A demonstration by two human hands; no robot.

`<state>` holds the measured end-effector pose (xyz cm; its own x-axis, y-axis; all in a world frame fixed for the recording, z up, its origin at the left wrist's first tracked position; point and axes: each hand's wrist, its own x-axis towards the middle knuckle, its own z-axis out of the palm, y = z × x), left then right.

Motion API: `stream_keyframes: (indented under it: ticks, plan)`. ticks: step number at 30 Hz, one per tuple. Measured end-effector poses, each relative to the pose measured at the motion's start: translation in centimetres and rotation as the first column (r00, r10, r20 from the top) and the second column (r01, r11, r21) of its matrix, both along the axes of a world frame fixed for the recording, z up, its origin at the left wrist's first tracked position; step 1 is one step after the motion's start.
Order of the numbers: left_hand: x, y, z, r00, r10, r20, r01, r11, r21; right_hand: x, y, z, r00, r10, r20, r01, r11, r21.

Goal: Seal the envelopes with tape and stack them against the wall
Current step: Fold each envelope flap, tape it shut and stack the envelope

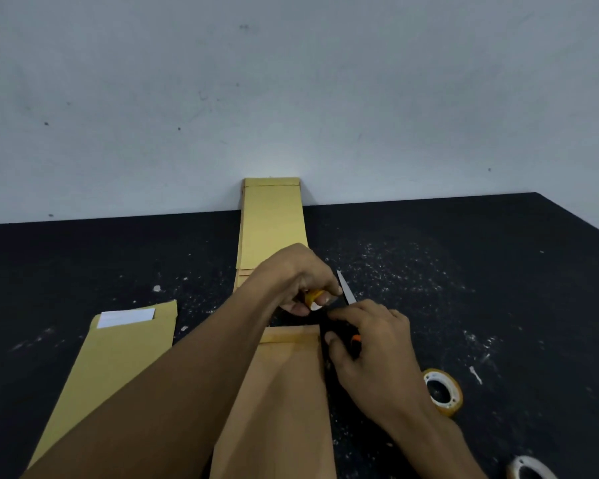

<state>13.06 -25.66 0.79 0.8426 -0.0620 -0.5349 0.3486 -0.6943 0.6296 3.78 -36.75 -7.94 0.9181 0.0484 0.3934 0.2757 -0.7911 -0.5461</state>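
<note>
Left hand [303,283]: you pinch a small orange-and-white piece, likely tape, between thumb and fingers, just above the top edge of the centre envelope [284,392].
Right hand [367,347]: your fingers curl round the black-and-orange handle of the scissors [346,292], blades pointing to 12 o'clock.
Centre envelope: flat on the bench [498,271] at 6 o'clock, flap folded down.
Stack [272,226]: sealed envelopes lean on the wall [291,81] at 12 o'clock.
Open envelope [118,361]: at 8 o'clock, white paper showing.
Tape roll [443,392]: at 4 o'clock, near your right wrist.
</note>
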Motion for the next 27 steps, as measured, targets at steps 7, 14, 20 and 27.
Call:
stream_keyframes:
  ticks: [7, 14, 20, 27]
  plan:
    - [-0.2, 1.5, -0.1, 0.985, 0.027, -0.172, -0.061, 0.979, -0.195, -0.3, -0.2, 0.5, 1.0, 0.012, 0.0, -0.012, 0.999, 0.042]
    - [-3.3, 4.9, -1.3, 0.981, 0.03, -0.192, -0.147, 0.758, -0.635, -0.5, -0.1, 0.6, 0.999, -0.01, 0.053, 0.004, 0.995, 0.104]
    - [-6.3, 6.7, -2.1, 0.967, 0.244, -0.073, -0.194, 0.522, -0.83, -1.1, 0.5, 0.9, 0.984, 0.004, 0.178, -0.037, 0.982, 0.186]
    - [-8.9, 6.1, -4.3, 0.947, 0.321, -0.026, -0.147, 0.359, -0.922, -1.6, 2.1, 1.0, 0.968, 0.119, 0.222, -0.183, 0.938, 0.293]
